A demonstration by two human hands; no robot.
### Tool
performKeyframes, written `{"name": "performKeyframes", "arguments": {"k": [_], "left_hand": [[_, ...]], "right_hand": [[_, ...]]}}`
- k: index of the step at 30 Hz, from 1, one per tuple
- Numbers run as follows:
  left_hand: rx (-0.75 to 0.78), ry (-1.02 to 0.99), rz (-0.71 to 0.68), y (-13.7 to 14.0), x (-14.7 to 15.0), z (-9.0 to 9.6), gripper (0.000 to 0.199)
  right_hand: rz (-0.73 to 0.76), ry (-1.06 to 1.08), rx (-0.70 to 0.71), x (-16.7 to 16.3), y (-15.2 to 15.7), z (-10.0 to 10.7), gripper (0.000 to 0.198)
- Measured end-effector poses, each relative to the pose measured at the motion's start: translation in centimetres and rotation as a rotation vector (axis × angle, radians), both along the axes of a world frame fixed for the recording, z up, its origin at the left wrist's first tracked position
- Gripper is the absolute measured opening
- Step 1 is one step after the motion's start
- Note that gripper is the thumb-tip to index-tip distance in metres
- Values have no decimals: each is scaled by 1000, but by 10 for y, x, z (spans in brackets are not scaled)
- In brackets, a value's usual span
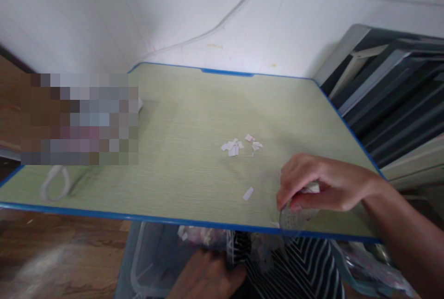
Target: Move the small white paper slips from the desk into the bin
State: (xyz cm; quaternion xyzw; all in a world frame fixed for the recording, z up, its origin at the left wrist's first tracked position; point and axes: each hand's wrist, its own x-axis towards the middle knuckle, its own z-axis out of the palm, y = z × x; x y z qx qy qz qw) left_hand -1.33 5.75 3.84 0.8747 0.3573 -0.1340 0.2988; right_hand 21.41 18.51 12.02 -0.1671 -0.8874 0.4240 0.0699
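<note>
At the table's front right edge my right hand (315, 183) is closed in a pinch on a clear, round-edged plastic piece (293, 221) with faint markings. The piece overhangs the blue edge; its exact kind does not show. A single white paper scrap (248, 193) lies to the left of this hand. Farther back is a loose cluster of small white paper scraps (233, 147). Below the table edge, my left hand (210, 273) is curled over a clear plastic bin (138, 262). Its fingertips are hidden, so what it grips cannot be made out.
The pale green table (180, 118) has a blue rim. A blurred-out patch covers its left side, with a white loop (55, 183) below it. Dark flat panels (391, 86) lean at right. Light scraps (204, 235) fill part of the bin, and striped fabric (305, 266) covers my lap.
</note>
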Motion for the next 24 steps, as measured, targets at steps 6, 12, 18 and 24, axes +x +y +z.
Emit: {"name": "performKeyframes", "arguments": {"k": [6, 12, 18, 24], "left_hand": [[32, 20, -13, 2, 1, -4, 17], [50, 6, -29, -1, 0, -9, 16], [137, -41, -38, -4, -2, -14, 8], [81, -21, -59, 0, -2, -14, 9]], "right_hand": [[-97, 30, 88, -1, 3, -2, 16], [-19, -31, 25, 3, 3, 2, 15], [-251, 141, 224, -4, 3, -6, 14], [-262, 100, 266, -9, 2, -11, 16]]}}
